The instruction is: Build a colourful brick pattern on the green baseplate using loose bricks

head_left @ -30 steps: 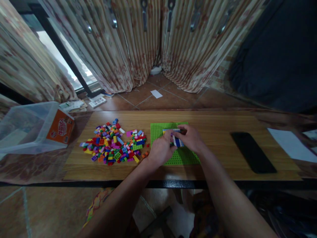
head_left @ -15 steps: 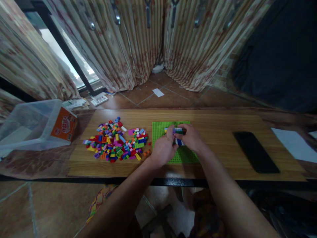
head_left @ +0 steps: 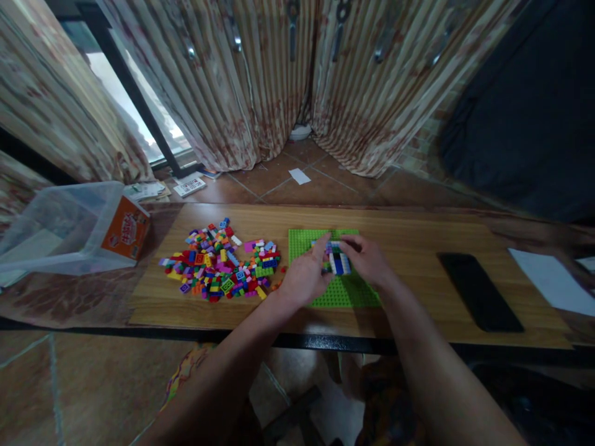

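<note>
A small build of toy bricks (head_left: 339, 264), with blue and white rows, sits over the green studded baseplate (head_left: 344, 297). My left hand (head_left: 304, 277) is closed around the build's left side, its index finger reaching along the far edge and hiding part of the bricks. At the far right corner, the fingertips of my right hand (head_left: 370, 259) are bent in a pinch against the build. Whether a separate brick lies between those fingertips is too small to make out.
Left of the baseplate spreads a pile of loose coloured bricks (head_left: 227, 272). A clear plastic tub (head_left: 60, 229) with an orange label stands beyond the table's left end. A black phone (head_left: 481, 291) lies to the right, near white paper (head_left: 553, 275). The dark table edge (head_left: 334, 342) runs close to me.
My right hand has drawn back slightly to the right, uncovering more of the blue and white bricks. My left hand stays at the build's left side. The view has shifted a little.
</note>
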The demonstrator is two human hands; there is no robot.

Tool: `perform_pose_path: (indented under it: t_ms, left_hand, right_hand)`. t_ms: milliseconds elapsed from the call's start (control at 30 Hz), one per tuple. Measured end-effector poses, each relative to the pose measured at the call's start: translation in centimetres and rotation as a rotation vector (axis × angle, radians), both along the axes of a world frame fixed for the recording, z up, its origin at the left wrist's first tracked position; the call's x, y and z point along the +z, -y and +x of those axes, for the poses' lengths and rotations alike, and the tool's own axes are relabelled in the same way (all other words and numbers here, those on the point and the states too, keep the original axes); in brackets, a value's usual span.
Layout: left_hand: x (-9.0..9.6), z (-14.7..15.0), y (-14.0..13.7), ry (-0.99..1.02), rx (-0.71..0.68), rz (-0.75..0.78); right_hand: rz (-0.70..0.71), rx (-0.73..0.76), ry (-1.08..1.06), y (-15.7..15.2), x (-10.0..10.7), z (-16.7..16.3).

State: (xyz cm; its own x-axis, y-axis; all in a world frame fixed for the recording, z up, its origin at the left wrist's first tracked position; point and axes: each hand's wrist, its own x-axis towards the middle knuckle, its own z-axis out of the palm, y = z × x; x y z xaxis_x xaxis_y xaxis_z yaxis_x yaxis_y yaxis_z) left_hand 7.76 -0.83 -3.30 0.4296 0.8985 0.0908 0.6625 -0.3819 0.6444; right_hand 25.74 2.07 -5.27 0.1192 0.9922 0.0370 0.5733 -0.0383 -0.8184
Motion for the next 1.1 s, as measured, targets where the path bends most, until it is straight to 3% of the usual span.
perform_pose_path:
  t_ms: [100,233,367,467,700,1000,1100]
  left_hand:
    - [0.8,-1.5,-0.6,-0.012,0.050,0.019]
    - [2.1,-4.8,-2.1,-0.081,0.222,0.041]
    - [3.2,-8.6,-3.2,-0.185,0.388,0.055]
    - [3.7,-11.0,-3.6,-0.267,0.436,0.033]
    - [3.5,-14.0,-3.5,-0.433,0.320,0.009]
    - [3.6,-13.6,-3.3,-0.413,0.346,-0.054]
    - [3.8,-13.2,-3.2,-0.369,0.242,-0.040]
  right_hand:
    - [0.035,-0.053,-0.021,-0.3,0.2,0.5]
    - [0.053,-0.111,-0.027,-0.4,0.3,1.0]
    - [0.061,-0.108,-0.006,-0.2,0.6,0.7]
    - [0.058,-0.075,0.024,0.0,0.8,0.3]
    - [0.052,0.003,0.115,-0.1,0.4,-0.4]
    - [0.020,0.032,0.106,-0.2,-0.4,-0.5]
    - [0.038,0.047,0.132,-0.2,-0.5,-0.4]
